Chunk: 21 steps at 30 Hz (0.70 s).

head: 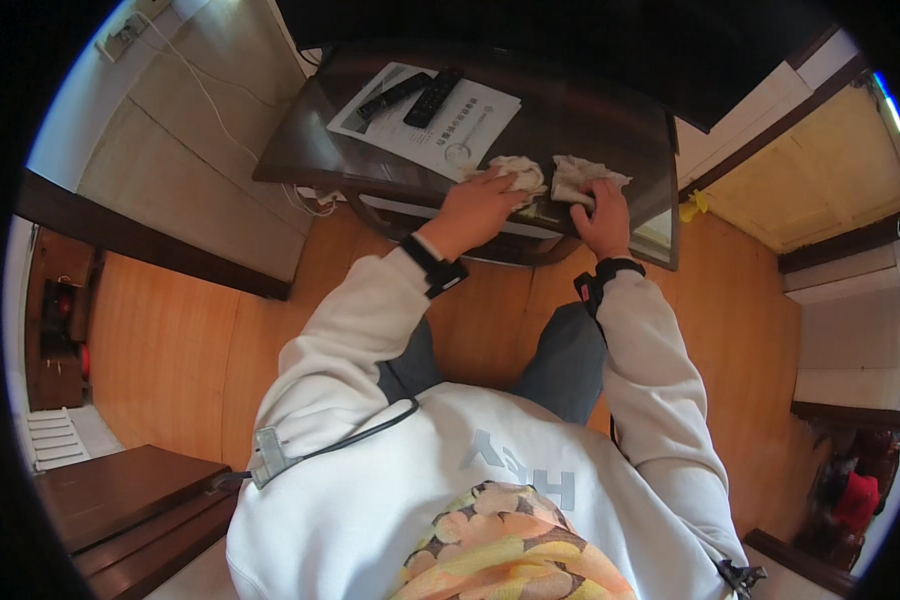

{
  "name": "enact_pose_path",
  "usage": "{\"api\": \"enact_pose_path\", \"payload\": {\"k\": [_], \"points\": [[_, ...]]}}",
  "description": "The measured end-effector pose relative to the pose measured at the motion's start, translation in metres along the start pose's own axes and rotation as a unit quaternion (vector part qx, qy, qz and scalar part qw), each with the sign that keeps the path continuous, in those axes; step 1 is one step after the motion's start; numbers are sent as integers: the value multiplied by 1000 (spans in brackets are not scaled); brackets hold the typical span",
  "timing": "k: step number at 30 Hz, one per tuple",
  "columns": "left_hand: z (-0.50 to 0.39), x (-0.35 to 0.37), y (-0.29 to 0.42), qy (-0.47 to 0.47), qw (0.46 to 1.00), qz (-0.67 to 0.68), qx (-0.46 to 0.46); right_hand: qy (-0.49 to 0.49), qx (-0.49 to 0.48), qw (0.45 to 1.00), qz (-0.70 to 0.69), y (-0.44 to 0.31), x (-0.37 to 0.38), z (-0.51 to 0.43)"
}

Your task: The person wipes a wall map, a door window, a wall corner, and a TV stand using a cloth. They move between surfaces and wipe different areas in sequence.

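A dark, glossy TV stand (607, 142) lies before me. Near its front edge my left hand (480, 206) presses on a crumpled whitish cloth (523, 176), fingers spread over it, close to the corner of a printed paper. My right hand (606, 214) pinches a second crumpled whitish cloth (574, 174) between thumb and fingers, to the right of the first. The two cloths are apart on the tabletop. The printed paper (487, 112) bears writing, and two black remote controls (433, 97) rest on it.
A large black television (525, 37) stands behind the tabletop. White cables (202, 90) hang at the left wall, and more are bunched under the stand's left side (315, 206). A yellow object (694, 206) is by the right wall. A brown wooden cabinet (131, 495) stands at lower left.
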<state>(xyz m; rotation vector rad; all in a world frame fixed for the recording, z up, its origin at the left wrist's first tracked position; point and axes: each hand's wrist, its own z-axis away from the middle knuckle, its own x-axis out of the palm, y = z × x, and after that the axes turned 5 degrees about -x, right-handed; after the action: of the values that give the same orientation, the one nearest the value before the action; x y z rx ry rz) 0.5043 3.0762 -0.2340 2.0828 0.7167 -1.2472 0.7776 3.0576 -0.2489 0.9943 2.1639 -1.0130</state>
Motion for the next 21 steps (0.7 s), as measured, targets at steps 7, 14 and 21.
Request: {"api": "enact_pose_path", "payload": {"k": [7, 14, 21], "points": [[57, -20, -15, 45, 994, 8, -99, 26, 1, 999, 43, 5, 6, 4], [23, 14, 36, 74, 997, 11, -16, 21, 29, 998, 60, 2, 8, 4], [43, -4, 6, 112, 990, 76, -38, 26, -7, 998, 51, 4, 6, 3]]}}
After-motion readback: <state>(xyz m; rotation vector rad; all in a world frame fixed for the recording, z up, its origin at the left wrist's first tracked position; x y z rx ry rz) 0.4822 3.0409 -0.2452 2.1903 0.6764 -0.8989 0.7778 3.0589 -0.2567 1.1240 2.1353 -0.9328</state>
